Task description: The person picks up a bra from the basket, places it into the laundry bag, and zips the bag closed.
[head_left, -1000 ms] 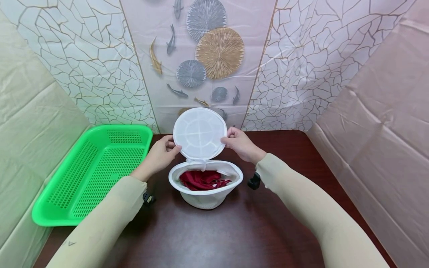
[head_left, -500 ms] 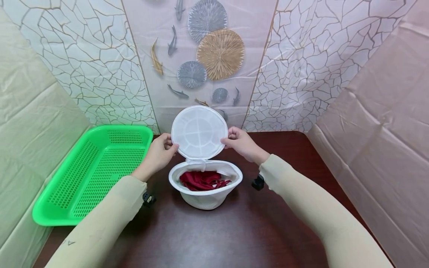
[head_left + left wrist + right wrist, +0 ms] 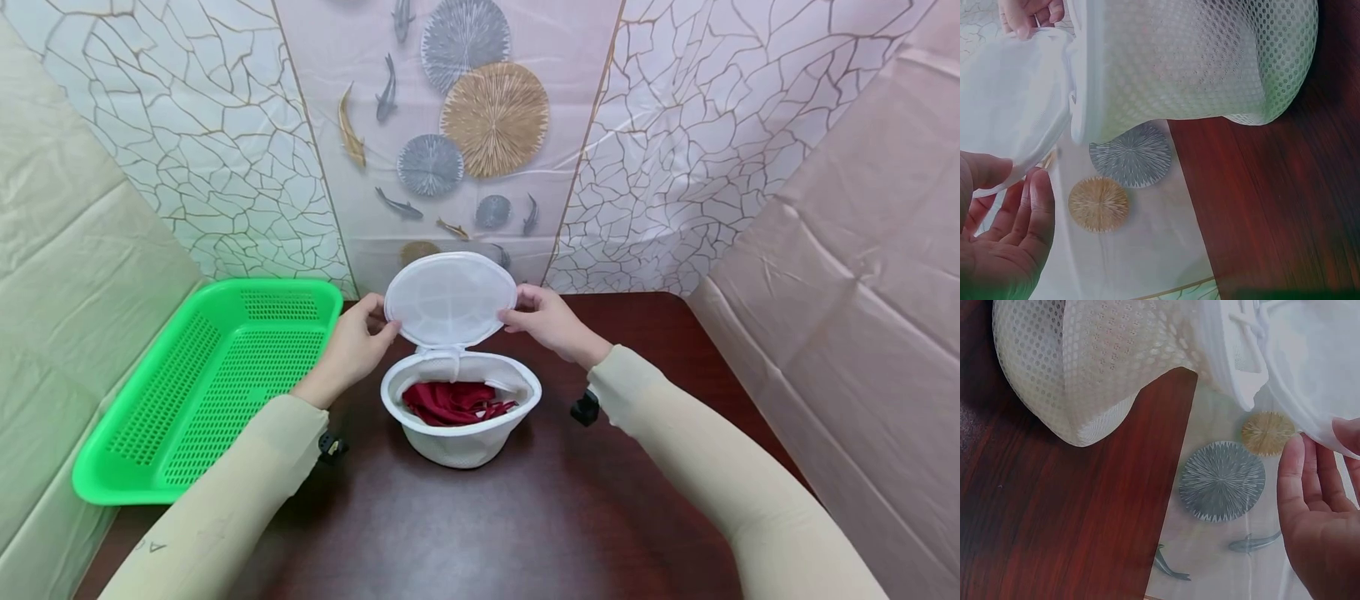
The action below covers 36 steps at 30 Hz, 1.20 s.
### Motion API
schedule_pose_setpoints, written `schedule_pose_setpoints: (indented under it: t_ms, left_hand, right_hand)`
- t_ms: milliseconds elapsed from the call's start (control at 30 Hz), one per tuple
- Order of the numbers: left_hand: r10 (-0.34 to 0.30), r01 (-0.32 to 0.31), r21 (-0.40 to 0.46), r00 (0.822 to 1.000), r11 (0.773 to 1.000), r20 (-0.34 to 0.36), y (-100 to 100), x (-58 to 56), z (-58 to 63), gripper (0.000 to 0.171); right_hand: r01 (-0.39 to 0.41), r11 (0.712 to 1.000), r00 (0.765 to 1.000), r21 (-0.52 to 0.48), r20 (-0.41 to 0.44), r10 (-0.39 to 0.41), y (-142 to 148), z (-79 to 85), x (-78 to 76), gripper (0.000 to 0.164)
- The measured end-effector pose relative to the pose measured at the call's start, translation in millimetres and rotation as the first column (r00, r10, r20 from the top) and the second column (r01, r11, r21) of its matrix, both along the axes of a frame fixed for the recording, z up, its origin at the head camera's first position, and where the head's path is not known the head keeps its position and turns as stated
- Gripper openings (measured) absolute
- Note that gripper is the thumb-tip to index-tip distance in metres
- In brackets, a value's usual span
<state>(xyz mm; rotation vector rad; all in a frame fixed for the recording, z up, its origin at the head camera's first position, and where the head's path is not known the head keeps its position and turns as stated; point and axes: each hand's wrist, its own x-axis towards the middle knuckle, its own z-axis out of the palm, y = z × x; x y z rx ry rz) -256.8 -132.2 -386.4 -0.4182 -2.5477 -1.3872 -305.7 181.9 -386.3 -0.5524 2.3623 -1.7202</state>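
Note:
A white mesh laundry bag point(image 3: 450, 446) stands on the table with its round mouth open and its lid point(image 3: 450, 296) raised behind it. Dark red fabric point(image 3: 450, 403) with thin straps lies inside. My left hand point(image 3: 351, 343) pinches the lid's left rim between thumb and fingers. At the opposite side, my right hand point(image 3: 551, 325) pinches the right rim the same way. In the left wrist view, the mesh wall point(image 3: 1210, 62) shows beside the lid. The right wrist view has the fingers point(image 3: 1294, 469) right at the lid's edge.
To the left stands a green plastic basket point(image 3: 97, 479) with slotted sides. The dark wood table point(image 3: 480, 542) ends at a patterned backdrop point(image 3: 660, 167), and beige cloth walls point(image 3: 840, 275) rise at both sides.
The lid has tipped from nearly upright forward over the bag's mouth and looks flatter. My right hand has shifted slightly right; both hands keep their hold on the rim.

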Motion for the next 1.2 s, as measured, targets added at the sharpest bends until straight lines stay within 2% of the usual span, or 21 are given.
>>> schedule_pose_setpoints:
  t_ms: [167, 333, 533, 700, 833, 1000, 1200]
  left_hand:
    - [-0.006, 0.004, -0.028, 0.998, 1.0, -0.057, -1, -0.1, -0.3, 0.015]
    - [-0.042, 0.037, -0.048, 0.993, 0.998, -0.109, -4, 1.3, -0.8, 0.013]
    - [-0.072, 0.061, -0.091, 0.99, 0.994, -0.125, -8, 4.0, -2.0, 0.011]
    - [-0.115, 0.1, -0.139, 0.988, 0.985, -0.099, -12, 5.7, -3.4, 0.013]
    - [-0.173, 0.16, -0.174, 0.983, 0.972, -0.063, -14, 7.5, -4.6, 0.013]
    - [-0.223, 0.217, -0.2, 0.975, 0.956, -0.01, -16, 11.6, -4.6, 0.014]
    - [-0.25, 0.258, -0.228, 0.966, 0.939, 0.061, -18, 16.0, -6.9, 0.016]
  right_hand:
    - [-0.002, 0.999, 1.0, 0.033, -0.023, 0.002, 2, 2.2, 1.5, 0.026]
    - [-0.001, 0.997, 1.0, 0.072, -0.027, 0.003, 4, 5.3, 5.1, 0.021]
    - [-0.062, 0.997, 0.998, 0.053, 0.028, 0.061, 10, 1.4, 3.6, 0.018]
    - [-0.105, 0.994, 0.993, 0.032, 0.066, 0.103, 12, -1.6, 3.6, 0.018]
    - [-0.127, 0.991, 0.989, 0.038, 0.084, 0.124, 13, -1.6, 5.5, 0.019]
    - [-0.14, 0.984, 0.988, 0.111, 0.086, 0.131, 16, -2.1, 7.8, 0.018]
    - [-0.181, 0.965, 0.98, 0.188, 0.123, 0.159, 19, -2.3, 11.8, 0.021]
